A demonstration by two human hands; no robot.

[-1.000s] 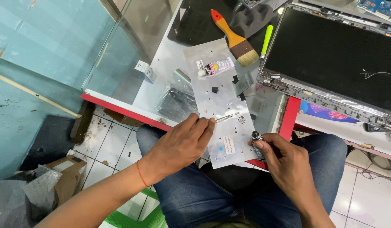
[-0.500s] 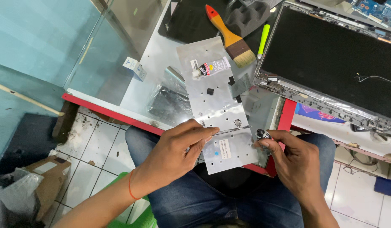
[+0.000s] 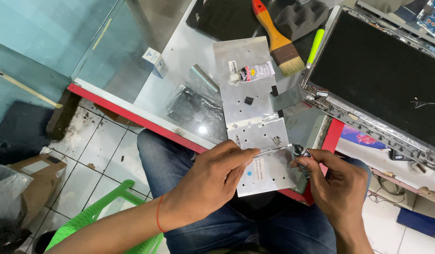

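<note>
1. A thin silver metal tool (image 3: 271, 151) lies across the lower part of a flat silver metal keyboard backplate (image 3: 255, 117), which rests on the counter (image 3: 189, 51) edge above the person's lap.
2. The left hand (image 3: 213, 181) pinches the tool's near end between closed fingertips; the right hand (image 3: 337, 181) has its grip shut around a small dark cylindrical tube (image 3: 300, 150) at the tool's other end.
3. On the backplate lie a small white glue tube (image 3: 253, 73) and a tiny black key cap (image 3: 249, 100).
4. Beyond: an orange-handled paintbrush (image 3: 274, 35); an opened laptop screen panel (image 3: 382, 75) to the right; a green plastic stool (image 3: 100, 211) on the floor.
</note>
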